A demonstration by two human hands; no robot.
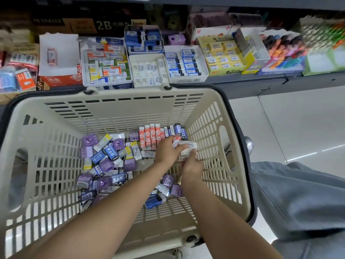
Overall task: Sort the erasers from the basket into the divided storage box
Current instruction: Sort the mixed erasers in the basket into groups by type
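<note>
Both bare arms reach down into a cream slotted shopping basket (56,116) with a black handle (240,128). The left hand (168,151) and right hand (192,164) meet at the basket's right side, near the far right corner. Between them they hold a small stack of white-sleeved erasers (188,146): left fingers curl over the top of the stack, right fingers curl up under it from the near side. Exact count in the stack is not readable, and the edges are blurred.

Loose erasers cover the basket floor. Purple wrapped erasers (107,163) and blue-sleeved erasers (110,152) lie jumbled on the left and centre, with a few yellow-and-white ones (102,142) mixed in. A neat row of red-and-white erasers (151,135) stands upright against the far wall, and dark blue ones (178,130) stand just beside it to the right. More purple and blue pieces lie under the forearms near the front.

Beyond the basket a shelf (242,79) holds open display boxes. A white divided storage box (186,62) holds white erasers in its left part and blue-sleeved ones in its right part. A yellow 2B eraser box (222,57) sits just to its right, and a mixed orange/green box (106,64) to its left. A nearly empty white box (58,53) holds one eraser.

Grey trouser leg (298,193) and a shoe (249,144) are at right on a pale tiled floor (289,118).
</note>
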